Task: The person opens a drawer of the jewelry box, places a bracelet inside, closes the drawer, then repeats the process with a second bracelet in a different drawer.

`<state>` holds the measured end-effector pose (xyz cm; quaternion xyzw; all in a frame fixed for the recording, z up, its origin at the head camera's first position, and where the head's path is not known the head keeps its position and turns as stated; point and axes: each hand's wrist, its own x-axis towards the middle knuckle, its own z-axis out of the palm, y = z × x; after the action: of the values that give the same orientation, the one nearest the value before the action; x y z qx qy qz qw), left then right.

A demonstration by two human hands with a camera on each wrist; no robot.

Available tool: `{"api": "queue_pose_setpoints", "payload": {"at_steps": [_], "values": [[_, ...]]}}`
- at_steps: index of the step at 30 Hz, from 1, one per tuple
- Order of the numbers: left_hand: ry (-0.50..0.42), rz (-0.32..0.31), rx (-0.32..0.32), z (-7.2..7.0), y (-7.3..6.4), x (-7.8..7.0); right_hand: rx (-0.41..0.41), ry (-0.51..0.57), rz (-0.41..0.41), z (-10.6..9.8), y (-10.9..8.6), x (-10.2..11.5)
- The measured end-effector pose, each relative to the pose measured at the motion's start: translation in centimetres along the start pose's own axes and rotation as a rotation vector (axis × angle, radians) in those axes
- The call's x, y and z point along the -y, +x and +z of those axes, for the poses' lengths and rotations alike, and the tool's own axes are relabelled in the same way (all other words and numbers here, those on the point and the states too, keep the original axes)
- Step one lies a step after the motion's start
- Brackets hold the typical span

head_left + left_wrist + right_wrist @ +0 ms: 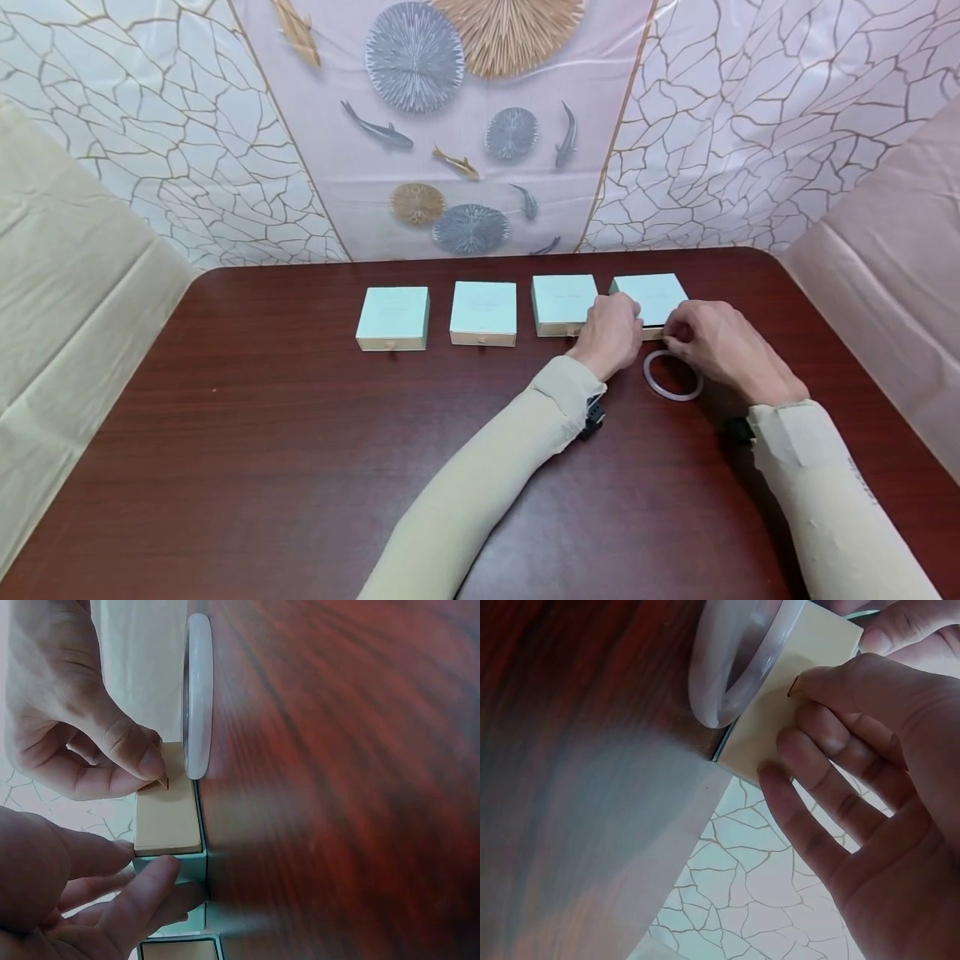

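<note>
The rightmost pale green drawer box [647, 293] has its cream drawer front [166, 817] pulled slightly out, with a narrow dark gap above it. My right hand [723, 346] pinches the small pull tab [793, 685] on that front between thumb and fingers. At the box's left front corner, my left hand [611, 333] holds the sleeve, fingers along its side. A pale lavender bangle [650, 384] lies flat on the table just in front of the drawer, below my right hand. What the drawer contains is hidden.
Three similar drawer boxes stand in a row to the left: one close by my left wrist [564, 298], one mid-row [483, 308] and one at the far left [393, 314]. All rest on the dark red wooden table [300, 450], before a patterned cloth backdrop [465, 167].
</note>
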<state>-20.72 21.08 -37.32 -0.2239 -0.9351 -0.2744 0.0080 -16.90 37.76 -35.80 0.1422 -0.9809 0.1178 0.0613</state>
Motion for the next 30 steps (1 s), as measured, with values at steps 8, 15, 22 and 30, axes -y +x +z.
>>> {"api": "queue_pose_setpoints", "payload": {"at_steps": [8, 15, 22, 30], "values": [[-0.018, 0.006, 0.011, -0.02, -0.03, -0.07, 0.011, 0.002, 0.004, -0.09, -0.01, -0.1], [-0.044, 0.0, 0.004, -0.04, -0.12, 0.09, 0.031, 0.003, 0.016, -0.14, 0.08, 0.06], [-0.051, 0.008, 0.002, 0.0, -0.14, 0.18, 0.055, 0.005, 0.032, -0.23, 0.11, 0.21], [-0.051, 0.004, 0.008, 0.01, -0.1, 0.17, 0.069, 0.003, 0.031, -0.41, -0.04, 0.26]]}}
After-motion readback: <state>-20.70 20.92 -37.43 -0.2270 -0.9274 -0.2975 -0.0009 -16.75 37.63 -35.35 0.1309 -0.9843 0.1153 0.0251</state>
